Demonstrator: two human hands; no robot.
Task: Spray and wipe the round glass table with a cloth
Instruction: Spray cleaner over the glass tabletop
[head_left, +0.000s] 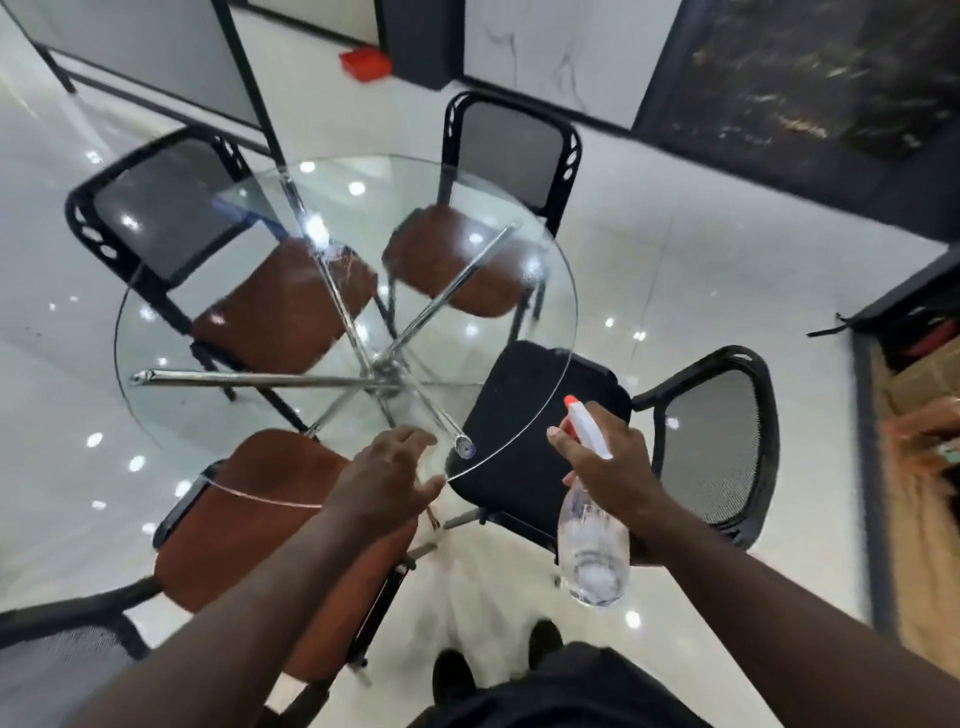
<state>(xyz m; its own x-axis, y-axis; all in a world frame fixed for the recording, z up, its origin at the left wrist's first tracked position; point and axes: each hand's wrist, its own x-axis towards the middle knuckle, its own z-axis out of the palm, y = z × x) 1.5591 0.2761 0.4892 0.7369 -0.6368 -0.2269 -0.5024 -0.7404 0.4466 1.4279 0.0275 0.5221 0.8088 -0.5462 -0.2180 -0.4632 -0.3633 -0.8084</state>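
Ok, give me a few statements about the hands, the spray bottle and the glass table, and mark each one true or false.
1. The right hand holds the spray bottle. True.
2. The left hand holds a cloth. False: it is empty, fingers spread over the near edge of the glass table.
3. The bottle's nozzle tip is orange. True.
4. Every chair seat around the table is brown. False: the chair seat near the right hand is black.
5. A cloth lies on the glass. False: none is visible there.
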